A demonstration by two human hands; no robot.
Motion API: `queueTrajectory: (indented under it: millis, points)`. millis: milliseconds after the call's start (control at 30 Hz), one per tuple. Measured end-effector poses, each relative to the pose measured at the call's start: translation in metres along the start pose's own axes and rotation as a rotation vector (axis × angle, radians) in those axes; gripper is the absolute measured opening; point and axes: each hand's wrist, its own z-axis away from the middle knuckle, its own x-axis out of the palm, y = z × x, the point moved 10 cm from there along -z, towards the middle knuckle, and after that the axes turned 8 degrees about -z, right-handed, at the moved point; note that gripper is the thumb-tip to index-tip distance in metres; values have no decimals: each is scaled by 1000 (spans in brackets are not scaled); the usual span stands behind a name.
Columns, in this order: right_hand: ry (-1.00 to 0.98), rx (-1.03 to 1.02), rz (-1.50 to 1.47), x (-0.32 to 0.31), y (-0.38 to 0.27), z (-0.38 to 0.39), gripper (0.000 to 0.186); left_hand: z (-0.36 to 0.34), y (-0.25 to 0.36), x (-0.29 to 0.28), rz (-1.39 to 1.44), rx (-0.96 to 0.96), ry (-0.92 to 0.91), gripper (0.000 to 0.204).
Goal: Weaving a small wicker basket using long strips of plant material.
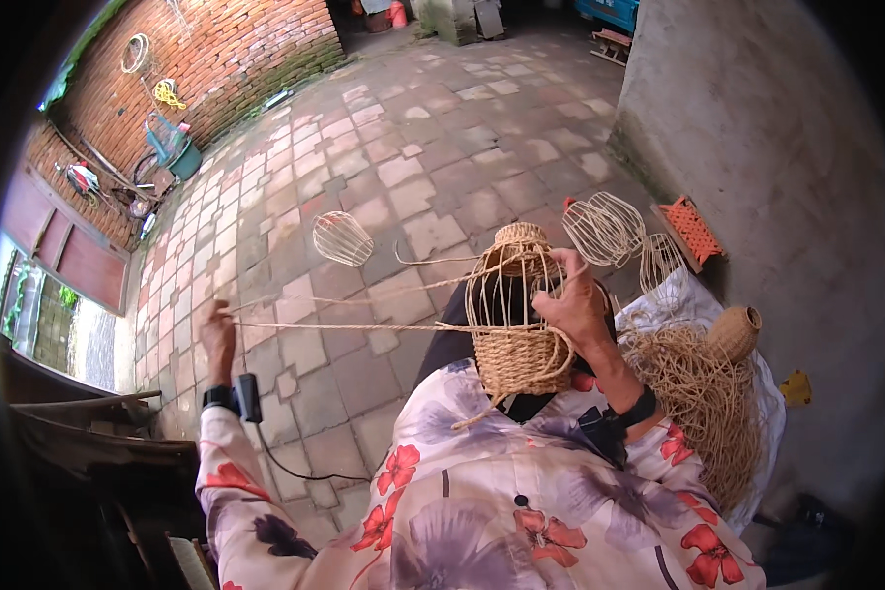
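A partly woven basket (523, 360) sits at the lap (448, 344) — lower wall and neck (521, 236) worked, ribs between apparently left to fill — left hand (218, 339) pinching taut cord (354, 326), right hand (575, 307) gripping the basket's side.

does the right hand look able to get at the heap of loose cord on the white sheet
Probably yes: the heap of loose cord lies close beside the right forearm, and nothing seems to stand between. The right hand would first have to leave the part-woven basket it is touching.
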Motion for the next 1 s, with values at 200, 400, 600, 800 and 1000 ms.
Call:
queueTrajectory:
  millis: [200,400,600,800,1000]
  points:
    - [-50,148,-15,-7,7,5,55,84,282,102,651,87,-719,43]
    - [-58,146,16,-7,18,3,51,175,414,74,730,401,-1130,31]
    - [-16,20,35,-5,7,4,47,185,437,11,706,1019,-603,21]
    - [-24,56,33,-6,12,4,47,165,399,23,540,616,-787,19]
    - [-42,114,11,-9,19,4,47,62,133,51,362,413,-415,20]
